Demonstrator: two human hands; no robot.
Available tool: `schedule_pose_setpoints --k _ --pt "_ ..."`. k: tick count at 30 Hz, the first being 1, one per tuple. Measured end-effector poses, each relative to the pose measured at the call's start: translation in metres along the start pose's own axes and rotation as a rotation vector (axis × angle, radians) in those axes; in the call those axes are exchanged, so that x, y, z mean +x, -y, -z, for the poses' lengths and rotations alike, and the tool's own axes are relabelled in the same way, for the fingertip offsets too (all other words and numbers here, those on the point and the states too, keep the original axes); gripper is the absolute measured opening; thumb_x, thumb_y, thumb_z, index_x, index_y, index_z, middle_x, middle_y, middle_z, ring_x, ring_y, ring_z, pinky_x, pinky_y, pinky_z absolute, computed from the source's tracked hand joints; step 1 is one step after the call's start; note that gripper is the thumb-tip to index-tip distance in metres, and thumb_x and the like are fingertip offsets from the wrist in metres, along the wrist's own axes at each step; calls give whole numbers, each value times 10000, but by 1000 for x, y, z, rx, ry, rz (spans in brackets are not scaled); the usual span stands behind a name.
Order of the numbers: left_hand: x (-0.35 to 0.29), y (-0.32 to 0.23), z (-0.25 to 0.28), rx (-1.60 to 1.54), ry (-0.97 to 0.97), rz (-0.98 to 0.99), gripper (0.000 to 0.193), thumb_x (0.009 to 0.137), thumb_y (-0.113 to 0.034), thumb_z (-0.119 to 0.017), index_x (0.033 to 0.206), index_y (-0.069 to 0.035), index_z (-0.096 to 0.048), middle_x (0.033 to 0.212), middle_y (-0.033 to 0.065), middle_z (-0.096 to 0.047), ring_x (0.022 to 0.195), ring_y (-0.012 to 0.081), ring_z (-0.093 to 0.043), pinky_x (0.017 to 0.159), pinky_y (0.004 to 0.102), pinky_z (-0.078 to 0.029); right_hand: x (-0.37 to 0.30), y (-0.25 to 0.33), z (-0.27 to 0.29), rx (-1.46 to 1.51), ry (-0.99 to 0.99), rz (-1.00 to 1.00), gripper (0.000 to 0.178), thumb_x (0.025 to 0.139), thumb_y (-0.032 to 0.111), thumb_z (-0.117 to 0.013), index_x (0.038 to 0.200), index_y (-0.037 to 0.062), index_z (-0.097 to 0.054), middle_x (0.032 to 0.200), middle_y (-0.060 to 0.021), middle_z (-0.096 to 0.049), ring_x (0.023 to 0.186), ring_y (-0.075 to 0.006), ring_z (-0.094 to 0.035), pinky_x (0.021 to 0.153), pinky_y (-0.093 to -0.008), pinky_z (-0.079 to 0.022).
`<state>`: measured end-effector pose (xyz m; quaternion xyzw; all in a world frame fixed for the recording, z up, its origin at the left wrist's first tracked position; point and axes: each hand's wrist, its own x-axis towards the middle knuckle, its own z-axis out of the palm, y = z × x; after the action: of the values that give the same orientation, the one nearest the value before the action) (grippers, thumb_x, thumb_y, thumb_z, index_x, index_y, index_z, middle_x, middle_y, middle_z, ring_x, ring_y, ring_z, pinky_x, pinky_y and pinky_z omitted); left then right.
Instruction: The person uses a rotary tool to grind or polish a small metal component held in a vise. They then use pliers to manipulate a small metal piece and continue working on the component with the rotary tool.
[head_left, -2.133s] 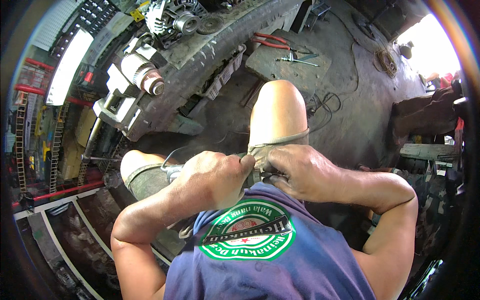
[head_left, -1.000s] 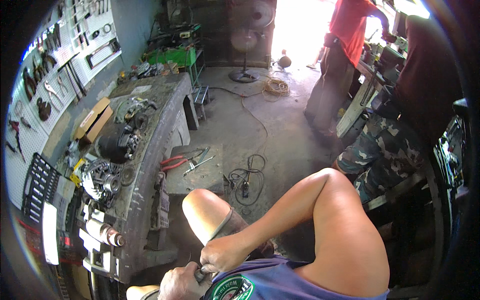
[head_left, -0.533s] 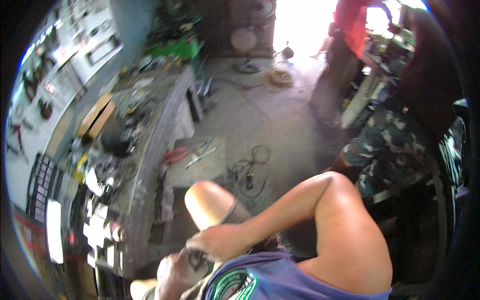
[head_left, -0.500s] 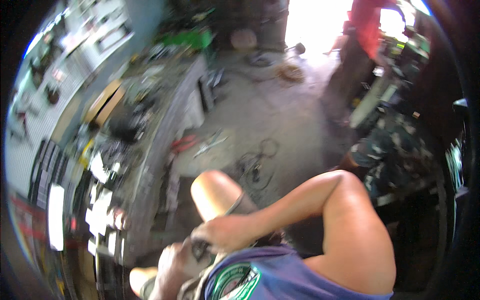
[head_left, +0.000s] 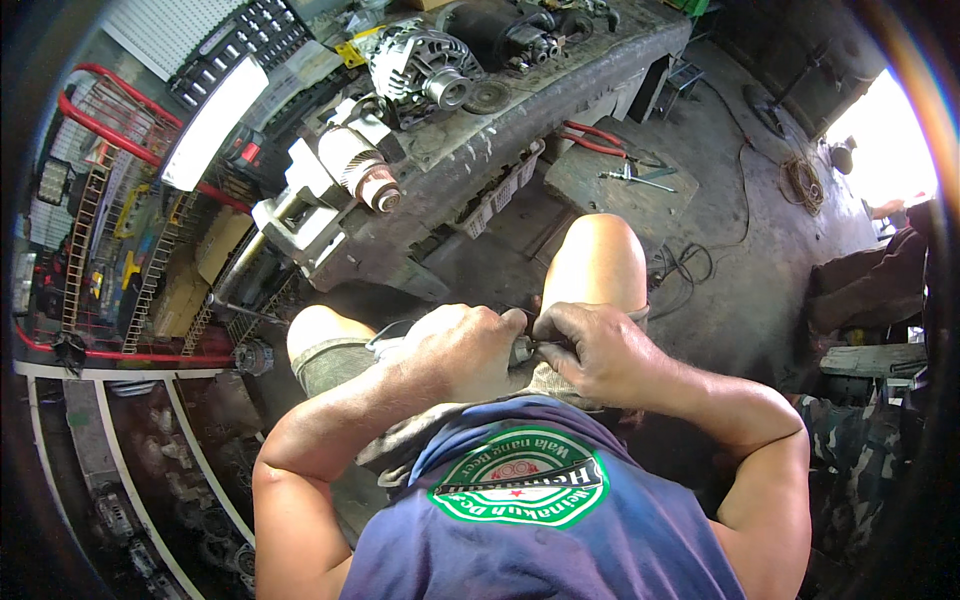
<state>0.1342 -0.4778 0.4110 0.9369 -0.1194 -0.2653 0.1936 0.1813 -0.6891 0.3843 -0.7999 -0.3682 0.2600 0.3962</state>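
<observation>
1. Curled tight in the bare left hand [head_left: 455, 350]: a small, grey, shiny piece [head_left: 521, 350], up over the lap, mostly hidden by fingers.
2. Just beside that piece: the bare right hand [head_left: 608, 355], finger and thumb bent close; cannot tell if pinching it.
3. Half hidden behind the left wrist: a pale grey thing with a thin cord [head_left: 385, 347].
4. At the left end of the dark grey, worn counter [head_left: 445, 143]: a silver metal vise [head_left: 300, 225], with a ridged, copper-tipped shaft [head_left: 352, 165].
5. Farther along: a round, silver, finned metal part [head_left: 410, 62], near a flat, dark disc [head_left: 487, 97] by the counter's front edge.
6. Under that edge: a white plastic basket full of holes [head_left: 503, 197]; too dark to tell what's inside.
7. Past the counter's left end: a red-framed wire rack [head_left: 118, 137], holding yellow bits and brown cardboard [head_left: 190, 300].
8. Below the rack: a white-rimmed bin [head_left: 112, 440], split into long parts, with grey metal pieces [head_left: 115, 515] inside.
9. On a flat, dark grey board [head_left: 585, 188] near the counter's front: red-handled pliers [head_left: 597, 141] and a thin silver tool [head_left: 640, 180].
</observation>
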Motion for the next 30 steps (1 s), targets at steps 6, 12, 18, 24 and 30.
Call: schedule_pose_setpoints --k 6,12,18,24,30 --pt "3 8 -9 20 -82 -21 455 876 -473 -724 1064 -60 -688 849 240 -733 852 453 -731 774 538 -589 -4 -2 1 -7 -29 -28 224 931 127 -734 1086 -5 -639 996 -214 -705 935 -374 -714 830 -473 -560" --pt "6 13 -18 -13 -119 -76 460 859 -490 -757 1025 -65 -699 767 229 -709 755 442 -726 671 521 -594 -5 -12 -9 -65 -54 65 302 969 226 -700 1122 -11 -590 1000 -264 -685 954 -461 -700 850 -520 -551" --pt "10 1 -18 48 -173 -74 423 765 -388 -785 1015 -52 -721 719 236 -709 721 442 -732 679 498 -610 -6 -12 -2 -91 -49 24 342 991 307 -663 1016 -34 -682 905 -289 -707 908 -485 -703 858 -555 -552" --pt "-4 -7 -15 -59 -106 1 387 901 -413 -700 1065 -63 -712 947 266 -734 953 496 -697 807 543 -565 -2 -12 -11 58 -6 34 311 962 241 -713 1066 -50 -677 946 -288 -716 963 -470 -705 862 -532 -547" --pt "0 6 -30 -96 -207 -135 394 824 -368 -804 834 10 -693 672 268 -670 705 468 -717 632 502 -578 -1 -16 -18 -6 -39 123 298 966 229 -709 1073 -47 -676 967 -291 -718 970 -460 -708 854 -528 -548"
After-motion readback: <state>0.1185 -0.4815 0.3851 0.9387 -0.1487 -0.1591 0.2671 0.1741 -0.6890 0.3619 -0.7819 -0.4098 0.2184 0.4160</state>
